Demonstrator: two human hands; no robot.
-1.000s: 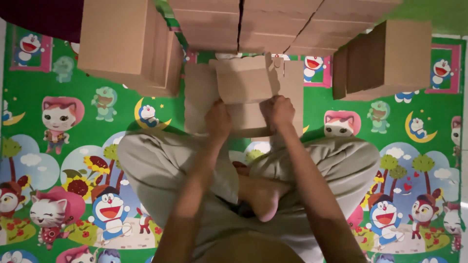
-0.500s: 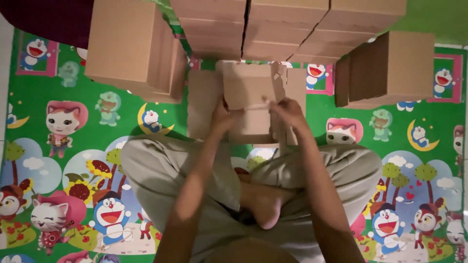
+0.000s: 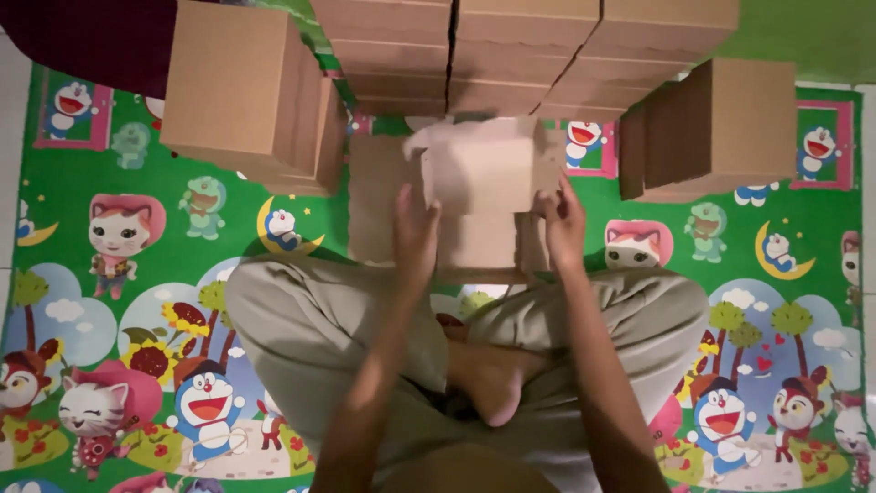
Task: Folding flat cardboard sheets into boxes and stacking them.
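**Two hands clasp a half-formed cardboard box over the lap**

The left hand [image 3: 415,239] presses flat against the left side of a small cardboard box [image 3: 484,173], fingers stretched upward along its wall, thumb tucked toward the front. The right hand [image 3: 561,224] mirrors it on the right side, fingers curled around the edge of the panel. Both hands are closed on the box, squeezing it between them; neither palm is spread wide. The box is held just above a flat sheet of cardboard [image 3: 379,201] that lies on the mat in front of the crossed legs [image 3: 319,338]; its upper flaps are blurred, so their exact fold cannot be told.

The box is plain matte brown board, pale on the face turned to the camera, with straight creased edges. Finished boxes of the same dull brown stand around it: one tall stack [image 3: 251,96] to the left, a broad row [image 3: 520,50] straight ahead, and another stack [image 3: 721,132] to the right, all square-cornered and smooth-sided. Beneath everything lies a glossy green play mat [image 3: 119,301] printed with cartoon cats, trees and moons. The trousers are soft grey-beige cloth, and a bare foot [image 3: 493,388] rests between the knees
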